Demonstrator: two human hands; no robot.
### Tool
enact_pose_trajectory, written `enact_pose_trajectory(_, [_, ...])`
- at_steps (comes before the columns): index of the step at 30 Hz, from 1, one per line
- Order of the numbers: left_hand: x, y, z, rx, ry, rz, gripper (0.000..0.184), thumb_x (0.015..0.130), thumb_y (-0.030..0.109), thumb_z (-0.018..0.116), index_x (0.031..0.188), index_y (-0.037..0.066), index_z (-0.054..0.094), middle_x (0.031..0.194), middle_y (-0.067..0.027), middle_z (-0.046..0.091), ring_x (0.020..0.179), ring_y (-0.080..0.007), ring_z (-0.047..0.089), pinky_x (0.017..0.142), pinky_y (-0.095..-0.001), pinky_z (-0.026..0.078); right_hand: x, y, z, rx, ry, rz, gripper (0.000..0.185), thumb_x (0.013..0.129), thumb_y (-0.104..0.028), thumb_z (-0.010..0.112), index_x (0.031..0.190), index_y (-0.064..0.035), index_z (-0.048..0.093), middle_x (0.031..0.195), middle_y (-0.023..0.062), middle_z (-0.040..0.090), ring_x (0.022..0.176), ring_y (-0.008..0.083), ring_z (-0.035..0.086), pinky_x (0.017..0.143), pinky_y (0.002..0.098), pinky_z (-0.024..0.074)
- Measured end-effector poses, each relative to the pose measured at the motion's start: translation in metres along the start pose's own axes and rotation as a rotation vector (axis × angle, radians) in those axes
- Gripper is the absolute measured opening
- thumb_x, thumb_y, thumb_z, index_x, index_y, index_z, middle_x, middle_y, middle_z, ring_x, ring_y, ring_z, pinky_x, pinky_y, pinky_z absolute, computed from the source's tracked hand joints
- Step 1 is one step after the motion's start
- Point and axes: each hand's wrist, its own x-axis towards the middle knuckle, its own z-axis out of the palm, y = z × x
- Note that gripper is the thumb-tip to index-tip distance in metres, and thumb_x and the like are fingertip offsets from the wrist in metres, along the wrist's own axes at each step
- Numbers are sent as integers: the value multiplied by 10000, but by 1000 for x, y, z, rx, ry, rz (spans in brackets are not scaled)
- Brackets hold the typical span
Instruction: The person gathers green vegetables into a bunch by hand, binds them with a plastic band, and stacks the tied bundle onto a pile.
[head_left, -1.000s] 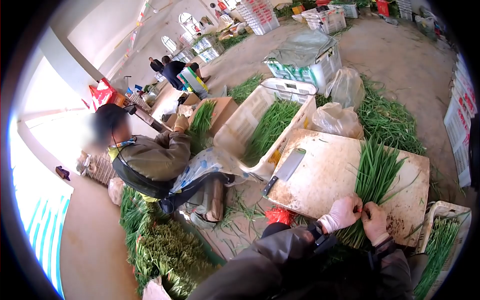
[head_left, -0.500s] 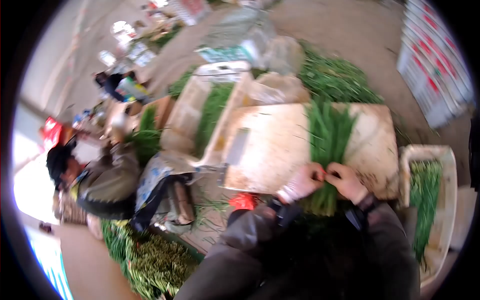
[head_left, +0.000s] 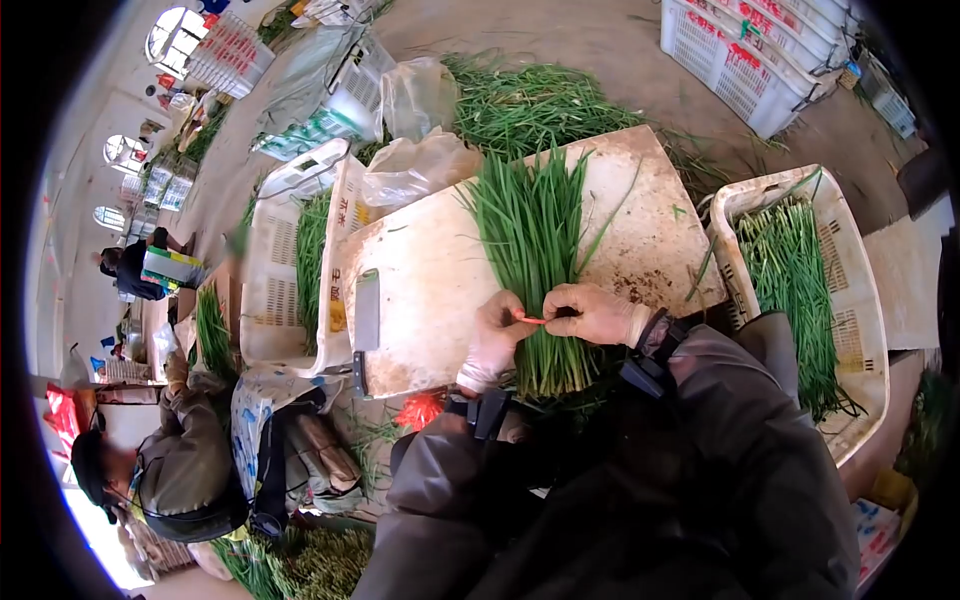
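Observation:
A bundle of long green garlic chives (head_left: 535, 220) lies on a worn board (head_left: 420, 270), leaves toward the far edge and cut ends toward me. Across its lower part runs a thin red tie (head_left: 533, 321). My left hand (head_left: 492, 338) pinches one end of the tie at the bundle's left side. With thumb and forefinger closed, my right hand (head_left: 592, 313) grips the other end. Both hands seem to wear thin, pale gloves. A cleaver (head_left: 367, 315) rests flat on the board's left part, its dark handle over the near edge.
White crates holding chives stand right (head_left: 865, 330) and left (head_left: 270, 290) of the board. Loose greens (head_left: 540, 105) cover the floor beyond it. Stacked crates (head_left: 735, 65) stand far right. Red plastic (head_left: 420, 410) lies by my left forearm. A co-worker (head_left: 185, 460) sits at left.
My view has swung, so the board and bundle appear further left and rotated. My hands stay at the bundle's lower part with the red tie between them, now plainer to see.

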Motion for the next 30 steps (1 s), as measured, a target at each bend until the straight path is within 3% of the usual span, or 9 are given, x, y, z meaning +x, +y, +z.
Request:
enact_pose_trajectory(5, [-1, -4, 4, -101, 20, 14, 336, 796, -170, 701, 957, 89, 561, 872, 29, 575, 816, -77, 549, 756, -225, 468, 1, -2, 2, -18, 27, 45, 222, 896, -219, 747, 1016, -39, 698, 942, 138, 705, 884, 286, 691, 823, 384, 534])
enact_pose_trajectory(11, [-2, 2, 3, 55, -1, -1, 385, 775, -175, 696, 1065, 65, 610, 885, 23, 599, 822, -84, 574, 773, -225, 468, 5, -4, 12, -51, 112, 36, 206, 904, -234, 749, 989, -53, 701, 888, 140, 721, 834, 323, 707, 769, 403, 551])
enact_pose_trajectory(14, [-8, 19, 6, -95, -35, -19, 398, 783, -144, 687, 1126, 55, 651, 916, 12, 635, 823, -94, 589, 795, -230, 467, 6, -3, 16, -16, 135, 56, 206, 903, -238, 749, 974, -52, 697, 875, 140, 720, 828, 328, 709, 762, 410, 553])
enact_pose_trajectory(30, [-12, 2, -1, -200, -33, 6, 242, 895, -88, 699, 1093, 51, 700, 994, -9, 699, 894, -107, 632, 811, -244, 497, 5, -5, 27, -69, 241, 143, 224, 874, -249, 720, 958, -42, 707, 887, 165, 724, 860, 364, 713, 790, 425, 558])
